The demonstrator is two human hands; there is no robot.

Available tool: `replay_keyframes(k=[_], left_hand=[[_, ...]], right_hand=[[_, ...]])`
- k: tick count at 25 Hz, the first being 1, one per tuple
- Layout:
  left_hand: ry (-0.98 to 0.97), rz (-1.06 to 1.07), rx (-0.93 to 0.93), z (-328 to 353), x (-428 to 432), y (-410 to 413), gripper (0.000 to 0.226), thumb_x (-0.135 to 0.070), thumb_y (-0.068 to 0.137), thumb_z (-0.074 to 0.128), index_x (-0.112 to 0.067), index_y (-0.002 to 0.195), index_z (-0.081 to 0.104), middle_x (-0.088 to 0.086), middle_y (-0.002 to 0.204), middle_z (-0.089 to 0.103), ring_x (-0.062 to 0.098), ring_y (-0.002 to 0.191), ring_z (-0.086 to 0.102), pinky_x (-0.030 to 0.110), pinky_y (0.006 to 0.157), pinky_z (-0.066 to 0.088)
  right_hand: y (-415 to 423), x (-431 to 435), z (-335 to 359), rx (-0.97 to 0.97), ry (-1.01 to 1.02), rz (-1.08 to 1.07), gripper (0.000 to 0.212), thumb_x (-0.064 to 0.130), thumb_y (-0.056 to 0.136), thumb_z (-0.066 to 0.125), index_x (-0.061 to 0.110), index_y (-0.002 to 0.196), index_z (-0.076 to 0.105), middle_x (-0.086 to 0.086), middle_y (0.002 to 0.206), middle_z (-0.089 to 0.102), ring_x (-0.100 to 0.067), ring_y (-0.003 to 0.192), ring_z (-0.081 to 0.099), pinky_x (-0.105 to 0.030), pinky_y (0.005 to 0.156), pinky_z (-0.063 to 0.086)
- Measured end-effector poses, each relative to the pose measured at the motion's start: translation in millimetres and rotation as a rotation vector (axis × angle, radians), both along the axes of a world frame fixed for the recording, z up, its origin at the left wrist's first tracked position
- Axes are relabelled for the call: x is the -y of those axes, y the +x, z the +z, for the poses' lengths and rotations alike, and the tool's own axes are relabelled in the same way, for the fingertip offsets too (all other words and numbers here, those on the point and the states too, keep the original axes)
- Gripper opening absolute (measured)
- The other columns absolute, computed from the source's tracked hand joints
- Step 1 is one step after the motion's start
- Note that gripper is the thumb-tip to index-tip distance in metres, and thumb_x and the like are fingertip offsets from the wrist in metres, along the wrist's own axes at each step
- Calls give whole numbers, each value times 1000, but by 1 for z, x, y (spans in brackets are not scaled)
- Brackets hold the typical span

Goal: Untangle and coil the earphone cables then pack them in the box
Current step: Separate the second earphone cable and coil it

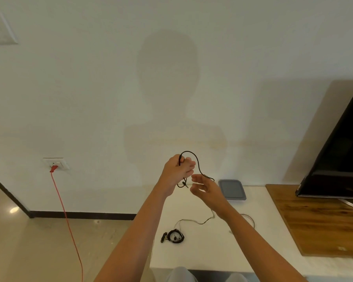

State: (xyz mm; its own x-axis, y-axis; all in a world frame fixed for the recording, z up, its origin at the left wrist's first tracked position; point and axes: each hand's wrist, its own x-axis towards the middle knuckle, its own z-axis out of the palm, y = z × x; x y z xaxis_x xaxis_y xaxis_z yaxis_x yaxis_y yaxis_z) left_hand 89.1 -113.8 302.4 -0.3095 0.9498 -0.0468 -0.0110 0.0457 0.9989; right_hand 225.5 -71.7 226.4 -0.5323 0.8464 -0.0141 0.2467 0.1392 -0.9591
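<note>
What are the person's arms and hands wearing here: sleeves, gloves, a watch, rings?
Both are bare. The left hand and right hand have no gloves, and the forearms show no sleeve, watch or bracelet down to the frame's edge.

black cable [198,163], grey box [231,189], red cord [65,216]

One head-worn view, looking forward and down across the white table [202,253], close above its near edge. Beyond the table's far edge, the wall [90,98] fills the upper frame.

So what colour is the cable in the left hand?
The cable is black; the head view shows it best.
</note>
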Motion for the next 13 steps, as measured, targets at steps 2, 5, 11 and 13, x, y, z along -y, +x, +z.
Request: replay_keyframes(k=[2,5,11,13], left_hand=[[-28,-5,-22,1,-1,3,21,-29,93,53,-9,88,49,10,97,70,16,90,69,33,83,57],[-160,-24,-107,6,0,-1,29,-38,94,42,-15,79,51,1,76,58,14,69,57,27,68,50],[-182,-114,-105,1,5,2,26,-24,93,43,-12,78,60,2,73,57,13,65,54,22,63,50],[-146,-49,-53,-2,7,5,24,-21,90,51,-7,81,68,6,77,67,16,71,64,25,67,56]], right_hand=[[-2,-5,-5,13,-105,-72,38,27,85,65,19,122,55,5,114,64,-11,101,63,-26,85,52],[10,-11,1,206,-322,-146,23,21,86,64,5,103,63,-8,93,71,-15,77,68,-32,75,57],[12,-1,42,-70,162,-36,29,28,86,66,24,113,55,11,108,65,-4,97,63,-19,84,52],[10,3,45,-93,195,-8,21,20,87,65,20,108,62,2,92,73,-10,82,70,-23,79,56]])
